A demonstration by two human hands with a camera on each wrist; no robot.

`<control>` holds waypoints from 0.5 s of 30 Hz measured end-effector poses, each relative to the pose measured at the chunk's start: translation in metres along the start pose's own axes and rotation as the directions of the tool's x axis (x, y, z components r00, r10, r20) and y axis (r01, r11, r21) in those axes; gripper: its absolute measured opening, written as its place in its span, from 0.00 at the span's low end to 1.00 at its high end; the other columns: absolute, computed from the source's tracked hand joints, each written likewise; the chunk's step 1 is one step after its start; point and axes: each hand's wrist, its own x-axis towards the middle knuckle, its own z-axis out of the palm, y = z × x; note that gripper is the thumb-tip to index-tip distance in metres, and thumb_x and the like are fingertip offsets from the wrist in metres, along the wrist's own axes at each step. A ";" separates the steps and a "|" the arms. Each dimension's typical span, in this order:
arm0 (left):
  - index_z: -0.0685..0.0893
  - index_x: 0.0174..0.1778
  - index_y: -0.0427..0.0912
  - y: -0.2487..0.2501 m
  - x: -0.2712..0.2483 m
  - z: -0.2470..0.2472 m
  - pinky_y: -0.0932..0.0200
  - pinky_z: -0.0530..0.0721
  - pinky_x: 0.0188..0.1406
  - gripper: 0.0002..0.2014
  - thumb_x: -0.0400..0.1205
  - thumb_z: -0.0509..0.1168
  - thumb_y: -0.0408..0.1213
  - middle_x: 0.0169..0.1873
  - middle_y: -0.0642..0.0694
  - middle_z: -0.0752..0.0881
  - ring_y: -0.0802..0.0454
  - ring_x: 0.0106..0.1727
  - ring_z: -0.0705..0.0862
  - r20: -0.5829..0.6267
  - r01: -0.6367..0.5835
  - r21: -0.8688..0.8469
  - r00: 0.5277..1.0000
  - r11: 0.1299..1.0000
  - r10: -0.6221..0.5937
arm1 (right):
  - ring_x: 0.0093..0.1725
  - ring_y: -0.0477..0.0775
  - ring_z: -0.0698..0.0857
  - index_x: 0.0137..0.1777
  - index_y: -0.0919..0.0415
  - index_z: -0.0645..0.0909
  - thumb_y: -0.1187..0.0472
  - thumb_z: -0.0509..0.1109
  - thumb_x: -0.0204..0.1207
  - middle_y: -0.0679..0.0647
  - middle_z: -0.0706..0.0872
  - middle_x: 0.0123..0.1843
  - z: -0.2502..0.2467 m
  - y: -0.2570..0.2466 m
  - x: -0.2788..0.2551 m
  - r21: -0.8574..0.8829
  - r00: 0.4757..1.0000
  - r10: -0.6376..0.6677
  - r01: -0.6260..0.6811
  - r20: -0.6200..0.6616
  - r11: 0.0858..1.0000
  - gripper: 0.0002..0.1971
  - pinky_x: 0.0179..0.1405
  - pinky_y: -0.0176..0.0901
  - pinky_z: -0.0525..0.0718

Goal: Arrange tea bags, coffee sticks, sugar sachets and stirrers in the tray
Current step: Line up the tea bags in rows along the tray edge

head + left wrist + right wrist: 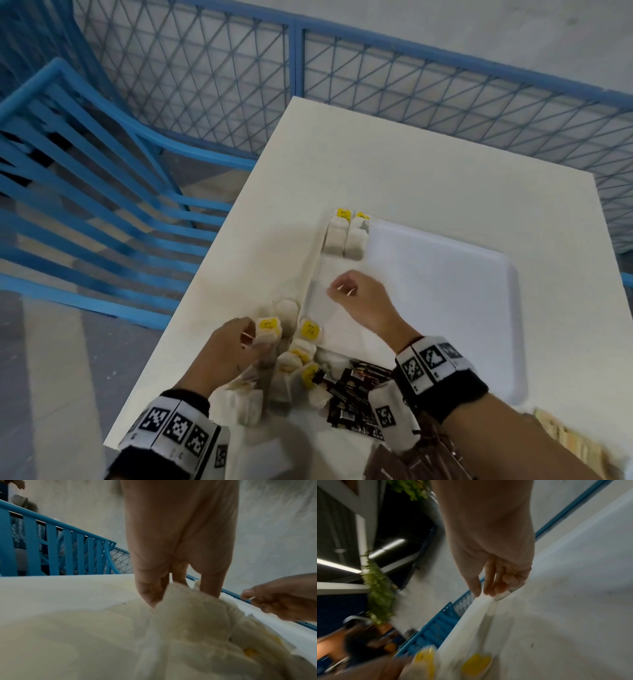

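Note:
A white tray (445,274) lies on the white table. Two short rows of tea bags (346,236) with yellow tags sit in its far left corner. A loose pile of tea bags (291,363) lies beside the tray's near left corner. My left hand (253,337) is at that pile. In the left wrist view the left hand (164,592) pinches one white tea bag (188,608) by its top edge. My right hand (342,289) hovers over the tray's left side, fingers curled with thumb against fingertips (489,592). I see nothing held in it.
Dark brown coffee sticks (352,394) lie heaped near my right wrist, with brown sachets (421,455) closer to me. Pale wooden stirrers (565,435) show at the bottom right. A blue chair (85,171) stands left of the table edge (219,274). A blue mesh fence (376,85) runs behind.

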 end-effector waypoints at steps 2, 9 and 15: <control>0.78 0.39 0.41 0.002 -0.007 -0.004 0.69 0.76 0.35 0.10 0.76 0.72 0.40 0.38 0.47 0.86 0.53 0.41 0.84 -0.016 0.003 -0.077 1.000 0.997 -0.004 | 0.36 0.34 0.75 0.52 0.58 0.82 0.50 0.72 0.74 0.47 0.82 0.45 0.010 -0.004 -0.019 -0.113 0.980 -0.061 0.084 0.190 0.990 0.13 0.34 0.21 0.71; 0.74 0.42 0.37 0.008 -0.031 -0.017 0.60 0.70 0.31 0.08 0.80 0.66 0.36 0.26 0.51 0.80 0.51 0.29 0.71 -0.129 -0.055 -0.266 0.991 0.962 0.021 | 0.52 0.52 0.77 0.58 0.62 0.79 0.44 0.74 0.69 0.53 0.77 0.50 0.040 -0.017 -0.058 -0.301 0.900 -0.100 0.244 0.425 0.922 0.25 0.49 0.41 0.73; 0.79 0.50 0.46 0.003 -0.046 -0.018 0.47 0.80 0.58 0.10 0.80 0.66 0.48 0.46 0.40 0.89 0.42 0.52 0.86 -0.123 -0.024 -0.499 0.991 0.866 -0.043 | 0.52 0.60 0.80 0.48 0.64 0.80 0.56 0.69 0.73 0.60 0.82 0.49 0.058 -0.013 -0.062 -0.323 0.921 -0.156 0.279 0.358 0.904 0.10 0.44 0.46 0.74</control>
